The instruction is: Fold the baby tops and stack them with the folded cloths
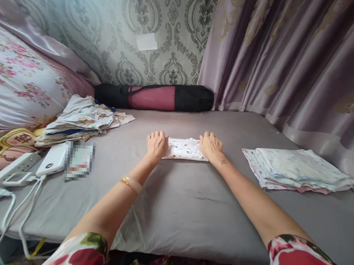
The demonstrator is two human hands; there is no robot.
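A white cloth (184, 149) with small printed figures lies folded into a narrow band on the grey bed sheet (191, 204). My left hand (157, 144) is closed on its left end, fingers curled over the edge. At the opposite end, my right hand (211, 145) grips the cloth in the same way. Between the two hands the band looks flat and lies along the sheet. The fingertips of both hands are hidden. To the right rests a stack of folded cloths (299, 168), pale with faint prints, apart from my right hand.
Rumpled clothes (83, 117) are heaped at the left, beside a floral pillow (22, 73). Nearer are a power strip (13, 171), a white power bank (52, 159) with cables, and a blurred packet (79, 161). A black and pink rolled bag (152, 96) lies along the wall; curtains (288, 55) hang right.
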